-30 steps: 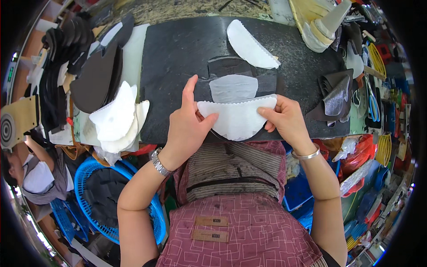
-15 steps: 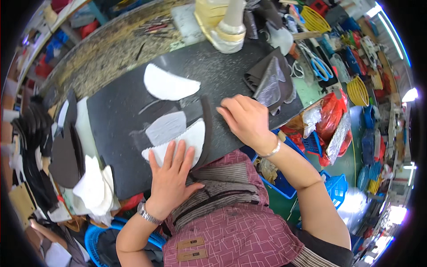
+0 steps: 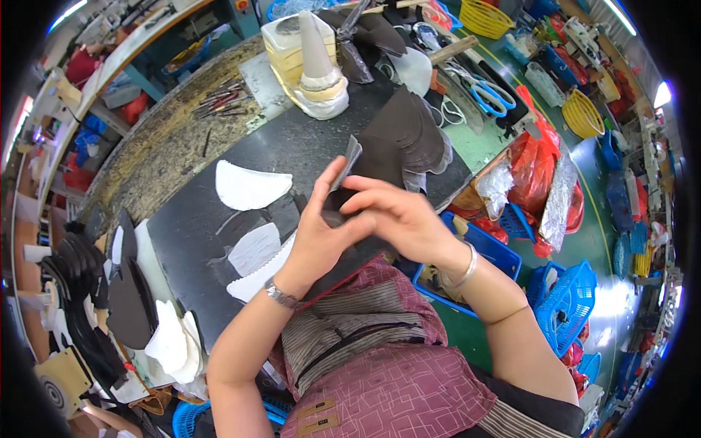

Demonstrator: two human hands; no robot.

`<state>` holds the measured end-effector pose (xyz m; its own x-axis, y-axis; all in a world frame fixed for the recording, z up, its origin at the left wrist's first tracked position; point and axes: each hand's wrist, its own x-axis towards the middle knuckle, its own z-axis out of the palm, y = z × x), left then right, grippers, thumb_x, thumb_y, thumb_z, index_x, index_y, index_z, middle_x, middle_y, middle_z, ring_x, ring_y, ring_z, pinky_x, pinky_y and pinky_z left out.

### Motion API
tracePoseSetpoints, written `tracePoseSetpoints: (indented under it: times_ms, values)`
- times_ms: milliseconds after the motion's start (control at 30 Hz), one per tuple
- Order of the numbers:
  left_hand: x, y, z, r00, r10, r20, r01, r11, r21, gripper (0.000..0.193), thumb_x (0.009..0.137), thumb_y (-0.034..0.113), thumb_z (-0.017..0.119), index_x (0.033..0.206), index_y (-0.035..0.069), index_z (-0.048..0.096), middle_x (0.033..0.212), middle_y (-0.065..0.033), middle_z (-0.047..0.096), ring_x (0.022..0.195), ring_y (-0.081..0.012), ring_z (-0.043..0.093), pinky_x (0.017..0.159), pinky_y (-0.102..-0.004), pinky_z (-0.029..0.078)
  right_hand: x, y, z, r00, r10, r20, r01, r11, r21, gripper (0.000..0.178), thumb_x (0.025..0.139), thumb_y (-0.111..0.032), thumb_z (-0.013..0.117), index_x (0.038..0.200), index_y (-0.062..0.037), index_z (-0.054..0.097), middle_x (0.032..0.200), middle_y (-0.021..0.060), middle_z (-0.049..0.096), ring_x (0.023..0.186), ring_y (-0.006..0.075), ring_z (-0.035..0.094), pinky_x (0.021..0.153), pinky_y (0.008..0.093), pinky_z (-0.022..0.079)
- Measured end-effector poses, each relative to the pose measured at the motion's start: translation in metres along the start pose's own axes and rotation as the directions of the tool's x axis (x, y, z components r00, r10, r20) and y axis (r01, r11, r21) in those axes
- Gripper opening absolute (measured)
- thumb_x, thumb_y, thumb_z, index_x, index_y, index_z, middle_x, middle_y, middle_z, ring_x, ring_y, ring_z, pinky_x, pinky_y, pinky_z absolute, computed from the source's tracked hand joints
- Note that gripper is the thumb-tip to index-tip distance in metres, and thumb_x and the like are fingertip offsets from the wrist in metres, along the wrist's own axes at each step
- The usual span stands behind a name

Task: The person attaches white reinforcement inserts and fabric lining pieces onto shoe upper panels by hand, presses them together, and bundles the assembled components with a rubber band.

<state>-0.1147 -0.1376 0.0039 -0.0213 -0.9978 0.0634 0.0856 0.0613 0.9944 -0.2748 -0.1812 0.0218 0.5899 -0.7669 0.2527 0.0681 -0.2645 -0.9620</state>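
Note:
My left hand [image 3: 321,233] and my right hand [image 3: 409,219] meet above the black work board [image 3: 190,219]. Between them is a thin dark piece of sheet material [image 3: 350,162] with a shiny grey face, its edge standing up past my left fingertips. My fingers hide most of it. Just beyond lies a fanned stack of dark brown cut pieces [image 3: 412,135]. A white curved piece [image 3: 252,186] lies flat to the left. Nearer, a light grey patch [image 3: 255,247] sits beside a white piece with a jagged edge [image 3: 252,283], partly covered by my left forearm.
A post with a wrapped base [image 3: 321,80] stands at the board's far edge. Blue-handled scissors [image 3: 493,96] lie at the far right, several slim tools [image 3: 223,98] at the far left. White pieces [image 3: 175,343] and dark pieces [image 3: 131,306] border the left; a blue basket [image 3: 569,306] stands right.
The shiny-faced piece has left the top of the dark stack and is now between my hands. My left hand has come off the jagged-edged white piece, up and right. The view has shifted.

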Motion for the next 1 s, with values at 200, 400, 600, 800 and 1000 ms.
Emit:
tracePoseSetpoints:
  times_ms: [200, 400, 600, 800, 1000]
  values:
    - [-0.008, 0.022, -0.014, 0.972, -0.097, -0.215, 0.074, 0.991, -0.115, 0.024, 0.086, 0.004, 0.055, 0.109, 0.001, 0.057, 0.092, -0.0012, 0.06, 0.08, -0.004, 0.054, 0.07, -0.0187, 0.045, -0.021, 0.003, -0.027, 0.922, 0.31, -0.231, -0.251, 0.934, 0.254, 0.025, 0.087, -0.011, 0.054, 0.11, -0.0012, 0.054, 0.101, 0.0048, 0.059, 0.087, 0.0078, 0.055, 0.064, 0.0204, 0.045]
    - [-0.023, 0.026, -0.025, 0.992, -0.075, -0.106, 0.084, 0.993, 0.083, 0.028, 0.084, 0.005, 0.057, 0.111, 0.004, 0.057, 0.093, -0.0007, 0.061, 0.082, -0.0052, 0.054, 0.072, -0.0206, 0.044, -0.024, -0.009, -0.02, 0.816, 0.517, 0.259, -0.553, 0.828, 0.087, 0.028, 0.083, -0.024, 0.061, 0.097, 0.0002, 0.061, 0.069, -0.0017, 0.056, 0.058, 0.0038, 0.05, 0.05, 0.0177, 0.042]
    - [-0.067, 0.014, -0.035, 0.904, 0.422, -0.071, -0.17, 0.506, 0.846, 0.049, 0.07, 0.014, 0.07, 0.114, 0.001, 0.051, 0.112, -0.0168, 0.054, 0.1, -0.033, 0.052, 0.083, -0.039, 0.043, -0.037, -0.042, -0.024, 0.866, 0.373, 0.333, -0.478, 0.813, 0.333, 0.017, 0.082, -0.008, 0.057, 0.082, 0.0082, 0.061, 0.067, 0.0132, 0.063, 0.058, 0.0174, 0.063, 0.047, 0.0241, 0.049]
    - [-0.133, 0.008, -0.043, 0.989, 0.147, -0.032, -0.038, 0.45, 0.892, 0.054, 0.066, 0.03, 0.074, 0.108, 0.003, 0.055, 0.117, -0.0152, 0.052, 0.111, -0.0357, 0.045, 0.09, -0.0453, 0.037, -0.021, -0.045, 0.026, 0.815, 0.515, 0.267, -0.501, 0.857, -0.122, 0.024, 0.076, -0.013, 0.069, 0.059, -0.0015, 0.056, 0.055, 0.0063, 0.061, 0.051, 0.0089, 0.059, 0.047, 0.0199, 0.045]
    - [-0.135, 0.033, -0.041, 0.951, 0.062, -0.302, 0.091, 0.88, 0.466, 0.022, 0.074, 0.005, 0.066, 0.096, 0.001, 0.063, 0.079, -0.0094, 0.066, 0.063, -0.0112, 0.063, 0.059, -0.0218, 0.05, -0.014, -0.012, 0.097, 0.763, 0.581, 0.284, -0.627, 0.772, 0.106, 0.026, 0.078, -0.017, 0.069, 0.065, 0.0016, 0.057, 0.057, 0.0044, 0.059, 0.051, 0.0061, 0.055, 0.045, 0.0197, 0.044]
